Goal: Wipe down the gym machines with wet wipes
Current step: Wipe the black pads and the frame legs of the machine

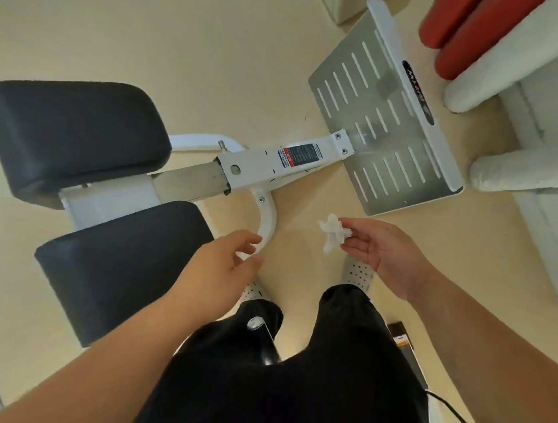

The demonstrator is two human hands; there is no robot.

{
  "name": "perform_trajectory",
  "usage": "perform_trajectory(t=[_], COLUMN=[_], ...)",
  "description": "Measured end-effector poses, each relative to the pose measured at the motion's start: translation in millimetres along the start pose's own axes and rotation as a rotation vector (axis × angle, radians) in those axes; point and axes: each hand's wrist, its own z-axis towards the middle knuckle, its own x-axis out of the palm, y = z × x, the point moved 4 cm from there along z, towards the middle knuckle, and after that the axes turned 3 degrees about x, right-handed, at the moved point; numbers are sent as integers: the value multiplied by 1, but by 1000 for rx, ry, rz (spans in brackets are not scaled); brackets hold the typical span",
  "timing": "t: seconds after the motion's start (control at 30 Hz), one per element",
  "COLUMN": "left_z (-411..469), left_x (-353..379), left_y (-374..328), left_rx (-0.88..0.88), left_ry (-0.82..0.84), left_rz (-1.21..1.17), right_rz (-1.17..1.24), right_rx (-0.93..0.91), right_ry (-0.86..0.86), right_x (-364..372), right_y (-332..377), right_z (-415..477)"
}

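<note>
Right hand (378, 252) pinches crumpled wet wipe (332, 236) between thumb and fingertips, in the air near machine footplate (386, 129); left hand (224, 260) fingers relaxed, loosely spread, at curved white handle (267, 219); contact unclear.

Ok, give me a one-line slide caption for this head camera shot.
Right hand pinches a crumpled wet wipe beside a gym machine; left hand open near its curved bar.
</note>
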Motion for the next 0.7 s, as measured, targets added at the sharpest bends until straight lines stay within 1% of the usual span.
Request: perform_trajectory(t=[0.07, 0.17, 0.27, 0.37, 0.43, 0.53, 0.63, 0.7], left_z=[-22, -52, -87, -126, -147, -165, -174, -182], left_x=[-17, -44, -74, -98, -112, -127, -132, -131], left_y=[13, 33, 59, 95, 121, 154, 171, 178], left_rx=[-13, 12, 60, 49, -8, -153, -291, -366], left_ry=[-56, -85, -115, -170, -227, -365, -488, -534], left_rz=[-79, -219, -324, -408, -443, -495, -566, -628], right_rz=[-71, -153, -179, -274, -345, -463, -586, -665], right_rx=[-1, -15, -38, -57, -76, -71, -53, -30], right_ry=[32, 50, 44, 70, 88, 126, 197, 257], right_x=[20, 58, 106, 160, 195, 239, 270, 289], right_y=[9, 22, 35, 49, 62, 83, 98, 104], right_z=[-11, -29, -51, -73, -81, -73, -55, -49])
